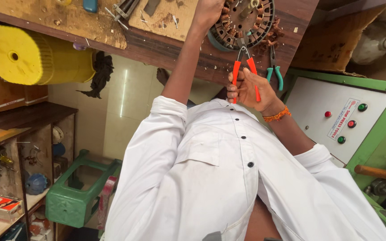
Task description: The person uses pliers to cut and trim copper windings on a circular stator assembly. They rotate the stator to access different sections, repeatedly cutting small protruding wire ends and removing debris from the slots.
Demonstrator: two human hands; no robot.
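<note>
Right hand [252,91] clamps the orange-handled steel cutting pliers [245,71] by their grips, left hand [207,13] closed on the heavy, rigid round copper-wound motor stator [242,20] resting on the wooden bench [166,44].

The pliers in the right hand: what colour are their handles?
Orange-red, seen in the head view: pliers in the right hand.

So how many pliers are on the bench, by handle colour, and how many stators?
Orange-handled pliers: 1, in the right hand
Green-handled pliers: 1, lying on the bench
Stator: 1, under the left hand
Total: 3
</note>
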